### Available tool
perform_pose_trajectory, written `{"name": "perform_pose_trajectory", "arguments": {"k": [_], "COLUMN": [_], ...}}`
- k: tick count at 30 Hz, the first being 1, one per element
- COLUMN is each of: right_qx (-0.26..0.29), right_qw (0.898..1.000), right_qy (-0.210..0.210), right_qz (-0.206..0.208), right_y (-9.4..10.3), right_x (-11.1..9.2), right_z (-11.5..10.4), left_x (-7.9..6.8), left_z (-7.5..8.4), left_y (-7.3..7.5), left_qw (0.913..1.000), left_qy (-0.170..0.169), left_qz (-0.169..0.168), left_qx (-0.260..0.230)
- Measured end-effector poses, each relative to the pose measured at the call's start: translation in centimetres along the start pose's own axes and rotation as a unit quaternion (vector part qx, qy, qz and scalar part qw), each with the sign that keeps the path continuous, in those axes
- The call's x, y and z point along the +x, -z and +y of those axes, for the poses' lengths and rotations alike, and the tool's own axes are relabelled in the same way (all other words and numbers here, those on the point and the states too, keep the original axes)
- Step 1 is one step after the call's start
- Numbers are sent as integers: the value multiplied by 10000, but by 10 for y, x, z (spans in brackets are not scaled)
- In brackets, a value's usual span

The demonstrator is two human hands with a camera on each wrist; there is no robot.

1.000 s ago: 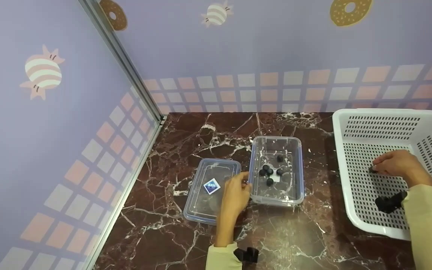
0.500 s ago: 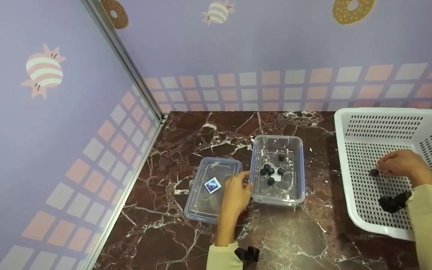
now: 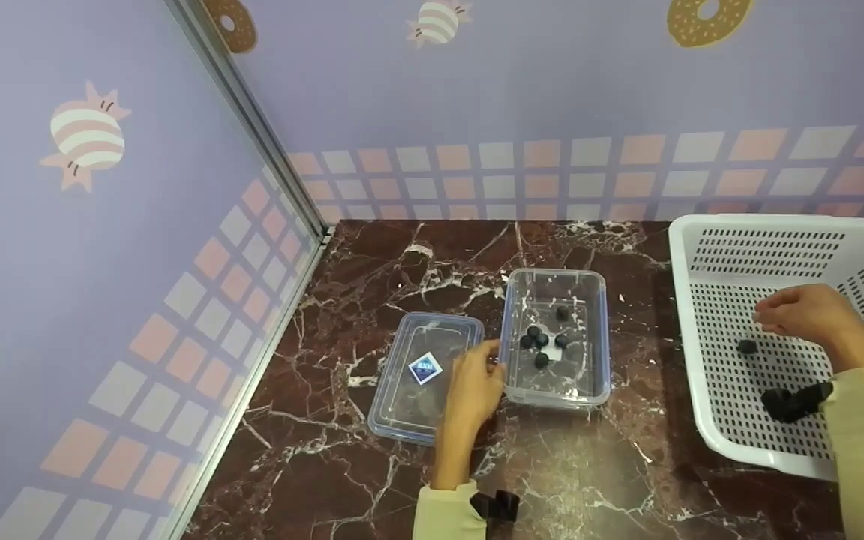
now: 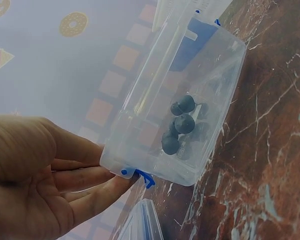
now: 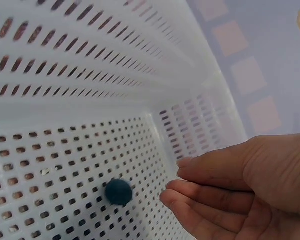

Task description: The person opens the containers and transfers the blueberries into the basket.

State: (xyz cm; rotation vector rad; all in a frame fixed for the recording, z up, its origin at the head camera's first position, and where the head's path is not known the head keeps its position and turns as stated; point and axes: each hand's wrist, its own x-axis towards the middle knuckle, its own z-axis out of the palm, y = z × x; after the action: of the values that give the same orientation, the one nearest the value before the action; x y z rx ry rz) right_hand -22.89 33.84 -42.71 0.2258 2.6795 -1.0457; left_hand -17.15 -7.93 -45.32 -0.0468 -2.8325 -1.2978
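Observation:
In the head view, my left hand [image 3: 473, 382] holds the left rim of a clear plastic box [image 3: 556, 401] with blue clips. The left wrist view shows thumb and fingers at the box's corner, by a blue clip [image 4: 146, 177]. Several dark blueberries [image 4: 184, 124], or balls much like them, lie inside on the box's floor. My right hand [image 3: 814, 319] hovers within a white perforated basket [image 3: 691, 375]. Its fingers are bent loosely, and nothing shows between them. One dark blueberry [image 5: 118, 192] rests on the basket's floor, a short way from the fingertips.
A clear lid [image 3: 402, 405] with a blue-edged rim and a diamond label lies left of the box, partly beneath my left hand and wrist. Marbled dark red countertop [image 3: 589, 480] runs between box and basket. A patterned wall [image 3: 552, 90] stands behind.
The right fingers were at the blueberry in the basket; now they are apart from it, up and to the right, and it lies on the floor. My left hand keeps its place.

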Motion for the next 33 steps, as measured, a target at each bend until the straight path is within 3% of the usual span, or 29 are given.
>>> {"name": "perform_pose_trajectory", "arguments": {"k": [11, 17, 22, 33], "right_qx": [-420, -514, -413, -597], "right_qw": [9950, 9926, 9931, 9811], "right_qy": [792, 1009, 1047, 1744], "right_qz": [433, 439, 328, 581], "right_y": [9, 6, 0, -27], "right_x": [-12, -18, -24, -27], "right_z": [-48, -71, -90, -133], "left_x": [1, 1, 0, -1], "left_z": [1, 0, -1, -2], "left_y": [1, 0, 0, 0], "left_qw": [9999, 10000, 9999, 9994], "left_qy": [104, 40, -52, -289], "left_qz": [-31, 5, 43, 165], "left_qx": [-53, 21, 116, -108]}}
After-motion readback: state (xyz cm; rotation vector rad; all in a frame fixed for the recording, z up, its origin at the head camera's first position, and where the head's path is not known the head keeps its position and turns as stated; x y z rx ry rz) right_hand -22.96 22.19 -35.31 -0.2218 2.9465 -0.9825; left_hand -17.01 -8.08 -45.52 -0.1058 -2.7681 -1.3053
